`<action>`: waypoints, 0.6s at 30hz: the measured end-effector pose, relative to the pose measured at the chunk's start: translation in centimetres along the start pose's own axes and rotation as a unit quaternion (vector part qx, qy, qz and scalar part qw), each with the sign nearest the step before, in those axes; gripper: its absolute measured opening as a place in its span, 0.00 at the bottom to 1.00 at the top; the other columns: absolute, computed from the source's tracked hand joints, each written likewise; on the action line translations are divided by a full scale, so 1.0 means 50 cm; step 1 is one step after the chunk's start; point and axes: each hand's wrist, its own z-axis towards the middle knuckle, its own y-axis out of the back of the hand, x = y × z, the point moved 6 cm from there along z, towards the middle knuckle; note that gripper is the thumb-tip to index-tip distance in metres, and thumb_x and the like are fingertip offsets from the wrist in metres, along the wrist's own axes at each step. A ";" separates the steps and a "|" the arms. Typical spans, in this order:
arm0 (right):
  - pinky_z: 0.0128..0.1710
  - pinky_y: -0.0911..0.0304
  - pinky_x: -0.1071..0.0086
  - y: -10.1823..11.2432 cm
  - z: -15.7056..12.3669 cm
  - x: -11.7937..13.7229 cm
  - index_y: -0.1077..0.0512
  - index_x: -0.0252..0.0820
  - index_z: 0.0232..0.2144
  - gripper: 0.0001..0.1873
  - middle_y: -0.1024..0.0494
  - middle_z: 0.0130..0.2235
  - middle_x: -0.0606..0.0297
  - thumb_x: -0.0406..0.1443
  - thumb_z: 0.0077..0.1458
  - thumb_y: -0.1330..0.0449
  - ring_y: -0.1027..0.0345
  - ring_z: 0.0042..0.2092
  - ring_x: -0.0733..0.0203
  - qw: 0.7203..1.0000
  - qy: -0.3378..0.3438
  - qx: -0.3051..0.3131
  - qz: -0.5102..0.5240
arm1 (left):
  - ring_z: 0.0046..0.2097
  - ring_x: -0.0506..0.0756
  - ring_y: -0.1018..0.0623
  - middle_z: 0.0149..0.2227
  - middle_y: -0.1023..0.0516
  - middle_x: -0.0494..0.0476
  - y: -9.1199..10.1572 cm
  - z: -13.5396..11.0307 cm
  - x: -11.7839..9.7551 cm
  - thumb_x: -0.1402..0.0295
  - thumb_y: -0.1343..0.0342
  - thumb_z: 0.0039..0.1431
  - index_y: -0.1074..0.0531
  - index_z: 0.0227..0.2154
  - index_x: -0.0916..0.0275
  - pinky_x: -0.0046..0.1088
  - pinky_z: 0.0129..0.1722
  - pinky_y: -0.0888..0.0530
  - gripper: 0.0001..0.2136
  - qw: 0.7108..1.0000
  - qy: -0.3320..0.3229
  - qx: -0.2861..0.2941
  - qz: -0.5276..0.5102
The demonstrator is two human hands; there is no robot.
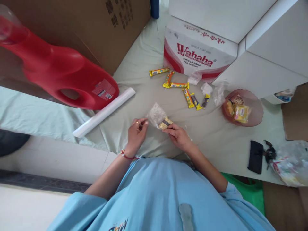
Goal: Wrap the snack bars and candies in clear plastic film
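Between my hands is a clear plastic bag, its body spread toward the far side of the cloth. My left hand pinches the bag's left edge between thumb and fingertips. In my right hand is a small snack packet, yellowish with a dark band, held at the bag's right side. Whether the packet is partly inside the bag I cannot tell. Beyond my hands lie several yellow-wrapped snack bars, some overlapping, and two darker small packets beside them.
A pink translucent bowl with snacks stands right, near crumpled plastic bags. A Wahaha carton is at the back. Left are a red jug and a white roll. A black phone and keys lie near the right front edge.
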 end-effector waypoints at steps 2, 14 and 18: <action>0.51 0.29 0.62 0.000 0.001 -0.002 0.18 0.49 0.49 0.19 0.21 0.49 0.59 0.29 0.66 0.45 0.26 0.50 0.56 1.000 -0.001 0.003 -0.001 | 0.50 0.62 0.19 0.53 0.21 0.69 0.009 0.015 0.003 0.50 0.45 0.65 0.25 0.57 0.66 0.41 0.51 0.22 0.27 0.998 0.008 -0.046 0.037; 0.51 0.30 0.64 0.002 0.010 0.017 0.17 0.41 0.47 0.19 0.20 0.48 0.55 0.25 0.63 0.44 0.25 0.48 0.56 0.998 0.024 0.024 -0.055 | 0.36 0.58 0.21 0.32 0.19 0.55 -0.074 0.070 -0.049 0.54 0.35 0.52 0.20 0.43 0.64 0.32 0.39 0.27 0.20 0.989 0.068 0.128 -0.022; 0.51 0.30 0.64 0.000 0.013 0.023 0.17 0.44 0.46 0.20 0.20 0.47 0.57 0.23 0.60 0.44 0.26 0.47 0.57 0.996 -0.010 0.041 -0.079 | 0.34 0.53 0.24 0.33 0.20 0.52 -0.071 0.031 -0.090 0.61 0.39 0.58 0.20 0.36 0.61 0.29 0.38 0.28 0.09 0.992 -0.019 0.064 -0.107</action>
